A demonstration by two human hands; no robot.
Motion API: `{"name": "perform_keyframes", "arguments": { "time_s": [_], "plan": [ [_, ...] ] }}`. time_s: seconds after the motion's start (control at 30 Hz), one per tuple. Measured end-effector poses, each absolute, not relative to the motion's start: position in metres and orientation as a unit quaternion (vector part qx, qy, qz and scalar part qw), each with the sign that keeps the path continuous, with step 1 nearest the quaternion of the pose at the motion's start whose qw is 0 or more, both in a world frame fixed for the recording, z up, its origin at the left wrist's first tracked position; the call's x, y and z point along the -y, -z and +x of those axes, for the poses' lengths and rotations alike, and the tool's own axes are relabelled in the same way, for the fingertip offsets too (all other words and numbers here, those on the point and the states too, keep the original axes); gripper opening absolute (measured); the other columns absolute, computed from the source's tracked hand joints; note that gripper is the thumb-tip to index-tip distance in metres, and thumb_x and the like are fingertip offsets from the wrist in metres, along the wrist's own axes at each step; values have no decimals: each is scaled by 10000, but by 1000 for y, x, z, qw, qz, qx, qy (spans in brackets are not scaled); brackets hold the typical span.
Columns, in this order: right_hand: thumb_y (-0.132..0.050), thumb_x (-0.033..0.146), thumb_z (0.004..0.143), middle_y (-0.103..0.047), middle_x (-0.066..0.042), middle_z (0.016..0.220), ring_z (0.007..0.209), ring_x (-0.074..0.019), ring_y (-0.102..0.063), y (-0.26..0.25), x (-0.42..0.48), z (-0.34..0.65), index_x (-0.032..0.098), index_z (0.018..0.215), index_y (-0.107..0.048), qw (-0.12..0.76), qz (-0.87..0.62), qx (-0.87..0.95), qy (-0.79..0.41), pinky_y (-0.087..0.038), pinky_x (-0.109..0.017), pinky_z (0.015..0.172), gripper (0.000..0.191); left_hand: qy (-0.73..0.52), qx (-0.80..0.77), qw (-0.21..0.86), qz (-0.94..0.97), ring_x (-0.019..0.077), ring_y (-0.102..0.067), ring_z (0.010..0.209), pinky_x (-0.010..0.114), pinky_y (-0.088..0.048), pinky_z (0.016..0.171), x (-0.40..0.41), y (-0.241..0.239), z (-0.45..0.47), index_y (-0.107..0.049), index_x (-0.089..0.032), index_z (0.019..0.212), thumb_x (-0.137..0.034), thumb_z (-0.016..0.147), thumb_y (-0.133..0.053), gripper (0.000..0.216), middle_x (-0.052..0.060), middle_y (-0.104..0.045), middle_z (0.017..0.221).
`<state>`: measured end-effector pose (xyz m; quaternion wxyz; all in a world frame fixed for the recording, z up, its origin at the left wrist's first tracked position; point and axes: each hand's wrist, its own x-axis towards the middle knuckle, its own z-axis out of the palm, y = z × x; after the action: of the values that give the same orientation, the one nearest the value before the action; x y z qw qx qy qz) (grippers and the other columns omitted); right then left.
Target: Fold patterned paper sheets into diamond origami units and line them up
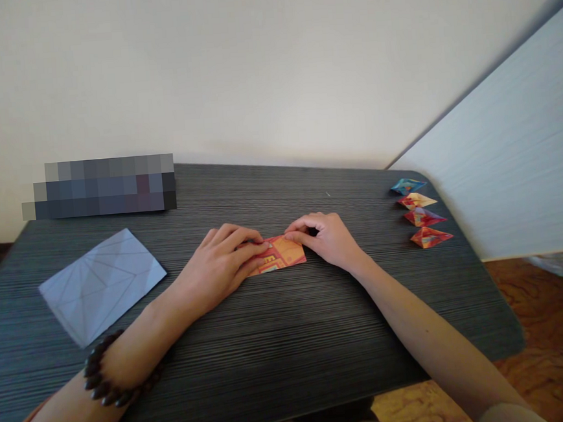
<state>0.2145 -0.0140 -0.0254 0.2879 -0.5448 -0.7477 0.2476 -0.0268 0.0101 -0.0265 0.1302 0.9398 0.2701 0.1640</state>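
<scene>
A folded strip of orange and red patterned paper (285, 253) lies on the dark tabletop in front of me. My left hand (224, 261) rests over its left part, fingers pressing it down and covering that end. At the paper's upper right corner, my right hand (329, 236) pinches the edge between thumb and index finger. A dark bead bracelet (102, 374) circles my left wrist. Off to the right stand several folded paper pieces with pointed ends: a blue one (407, 185) at the back, then a yellowish one (417, 200), and reddish ones (430, 237) nearer me.
A whitish sheet or packet with crease-like lines (104, 283) lies on the left of the table (283, 354). Behind it a blurred-out object (104, 189) stands by the wall (251, 70). A pale panel (514, 140) borders the table's right side.
</scene>
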Motion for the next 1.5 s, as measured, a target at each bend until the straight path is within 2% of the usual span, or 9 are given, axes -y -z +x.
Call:
{"name": "perform_keyframes", "arguments": {
  "time_s": [0.13,0.27,0.33,0.47,0.63,0.93,1.17,1.37,1.5],
  "plan": [
    [-625,357,833,-711,14,773,684,-123,-607,27,15,215,237,820,-718,293,-543,747,-247,-416,-272,700,153,-146,-280,134,939,226,-493,1016,405,-408,874,-9,25,-27,-595,-274,1193,-344,930,-452,307,61,-590,1163],
    [-635,363,825,-697,6,765,675,-124,-589,27,18,213,227,839,-710,318,-537,745,-235,-423,-267,685,156,-186,-302,191,915,230,-483,1099,419,-399,951,-5,25,-23,-491,-200,1304,-347,919,-473,413,98,-559,1228],
    [-640,360,822,-684,5,742,659,-118,-575,26,20,210,222,839,-708,341,-531,741,-228,-425,-260,671,154,-207,-324,235,893,218,-514,1079,397,-413,944,-4,24,-19,-536,-184,1249,-356,909,-492,384,87,-601,1180],
    [-648,376,813,-675,12,726,645,-113,-567,24,24,203,232,830,-706,364,-524,733,-235,-433,-253,662,156,-223,-402,325,827,189,-612,887,335,-477,816,-3,18,-16,-664,-212,1008,-419,870,-537,279,32,-694,959],
    [-637,383,820,-697,12,757,666,-117,-597,25,26,197,235,831,-705,378,-521,717,-266,-446,-254,661,163,-218,-459,400,763,162,-644,766,281,-502,741,-4,11,-19,-701,-228,932,-453,829,-576,277,-2,-723,888],
    [-624,387,826,-709,8,783,678,-122,-624,26,25,198,229,845,-697,373,-523,701,-308,-470,-255,651,176,-201,-473,371,773,165,-643,706,277,-507,686,-3,10,-16,-699,-213,876,-425,835,-553,260,-3,-724,807],
    [-626,371,827,-704,14,785,668,-114,-620,29,24,198,225,846,-688,373,-514,706,-314,-469,-244,646,160,-193,-436,367,799,181,-639,842,294,-498,745,-5,11,-18,-694,-221,994,-399,850,-538,277,24,-708,944],
    [-562,349,872,-695,-13,858,758,-136,-598,23,24,195,217,961,-666,329,-493,759,-270,-450,-280,744,190,-209,-433,359,800,174,-633,825,292,-496,750,-3,11,-17,-698,-215,938,-395,860,-523,263,23,-707,913],
    [-530,369,890,-688,-8,802,737,-140,-571,22,24,192,205,841,-670,307,-469,794,-237,-414,-299,764,221,-213,-420,339,814,164,-626,782,288,-486,732,-2,12,-16,-703,-221,893,-381,862,-518,246,12,-705,850]
  ]
}}
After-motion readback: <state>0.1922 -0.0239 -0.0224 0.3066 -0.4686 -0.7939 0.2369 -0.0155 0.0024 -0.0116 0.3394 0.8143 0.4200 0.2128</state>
